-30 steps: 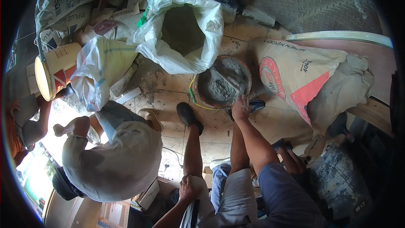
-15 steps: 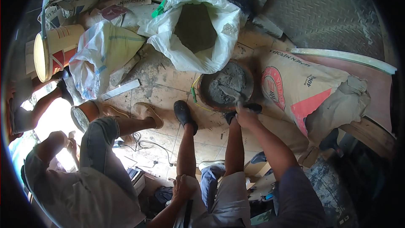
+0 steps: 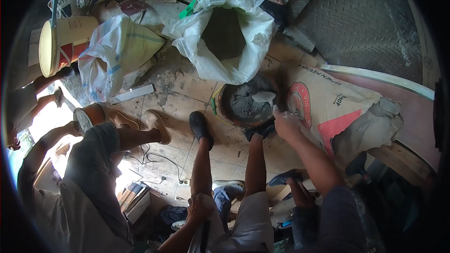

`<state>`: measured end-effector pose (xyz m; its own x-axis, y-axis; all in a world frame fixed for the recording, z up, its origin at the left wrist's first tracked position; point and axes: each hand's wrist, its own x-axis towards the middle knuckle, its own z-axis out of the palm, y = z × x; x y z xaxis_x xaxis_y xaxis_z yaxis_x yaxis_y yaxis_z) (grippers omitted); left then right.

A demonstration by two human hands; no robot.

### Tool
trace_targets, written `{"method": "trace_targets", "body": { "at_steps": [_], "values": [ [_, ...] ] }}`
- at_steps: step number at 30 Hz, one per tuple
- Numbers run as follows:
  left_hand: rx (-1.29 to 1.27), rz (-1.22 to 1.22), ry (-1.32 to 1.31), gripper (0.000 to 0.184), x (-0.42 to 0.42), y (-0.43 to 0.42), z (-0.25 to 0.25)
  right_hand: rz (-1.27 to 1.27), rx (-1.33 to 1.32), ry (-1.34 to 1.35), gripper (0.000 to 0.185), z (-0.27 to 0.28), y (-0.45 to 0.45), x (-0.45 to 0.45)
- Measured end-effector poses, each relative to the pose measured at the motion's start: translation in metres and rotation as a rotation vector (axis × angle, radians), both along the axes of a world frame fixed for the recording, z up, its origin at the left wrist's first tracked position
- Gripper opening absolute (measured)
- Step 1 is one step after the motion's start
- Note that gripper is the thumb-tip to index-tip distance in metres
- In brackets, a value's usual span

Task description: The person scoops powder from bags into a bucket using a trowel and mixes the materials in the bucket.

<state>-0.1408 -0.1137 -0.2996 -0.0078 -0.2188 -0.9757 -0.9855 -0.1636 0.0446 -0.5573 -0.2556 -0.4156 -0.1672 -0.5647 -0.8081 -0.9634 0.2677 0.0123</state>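
Note:
My right hand point(image 3: 286, 122) is closed round the handle of a trowel point(image 3: 264, 97), whose pale blade is over the right part of a round bucket point(image 3: 220, 107). Grey, lumpy mortar point(image 3: 243, 104) lies inside the bucket. My left hand point(image 3: 199, 207) rests on my left knee, fingers curled over the shorts; whether anything is under them is hidden. Just behind the bucket stands a white sack point(image 3: 213, 68) with its mouth wide, holding dark grey powder. A torn cement bag point(image 3: 344, 96) lies to the right of the bucket.
At left, a co-worker's hand point(image 3: 72, 129) touches a small bucket point(image 3: 96, 112). A yellowish pail point(image 3: 70, 42) lies tipped near another woven sack point(image 3: 115, 56). A cable point(image 3: 161, 157) crosses the tiles; a metal plate point(image 3: 361, 23) is at back right.
My right hand has shifted right, and the trowel blade has turned and come up so its pale face shows. The co-worker at left has leaned over and reached to the small bucket.

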Motion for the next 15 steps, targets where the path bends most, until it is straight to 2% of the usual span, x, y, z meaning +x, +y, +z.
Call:
{"method": "trace_targets", "body": {
  "at_steps": [2,4,6,7,9,10,12,15],
  "values": [
    [0.003,0.004,0.012,0.076,-0.003,-0.002,0.000,-0.083,0.073,-0.028,0.044,-0.026,-0.014,-0.003],
    [0.004,0.004,0.020,0.072,-0.003,0.000,0.006,-0.200,0.141,-0.102,0.045,-0.095,-0.005,0.006],
    [-0.009,0.012,0.019,0.072,-0.003,-0.002,0.004,-0.375,0.208,-0.090,0.046,-0.117,-0.007,0.037],
    [0.002,0.010,0.018,0.072,0.001,0.004,0.011,-0.378,0.218,-0.090,0.046,-0.118,0.011,0.043],
    [-0.042,0.020,0.035,0.080,0.001,0.004,0.002,-0.228,0.188,-0.137,0.052,-0.116,0.023,0.045],
    [-0.046,0.020,0.039,0.080,0.001,0.002,0.002,-0.227,0.183,-0.134,0.052,-0.099,0.023,0.042],
    [-0.004,0.012,0.022,0.073,-0.001,0.000,0.004,-0.373,0.339,-0.192,0.061,-0.040,0.010,0.034],
    [0.027,0.021,0.014,0.076,0.000,-0.001,0.002,-0.367,0.412,-0.153,0.066,-0.016,0.014,0.048]
  ]
}}
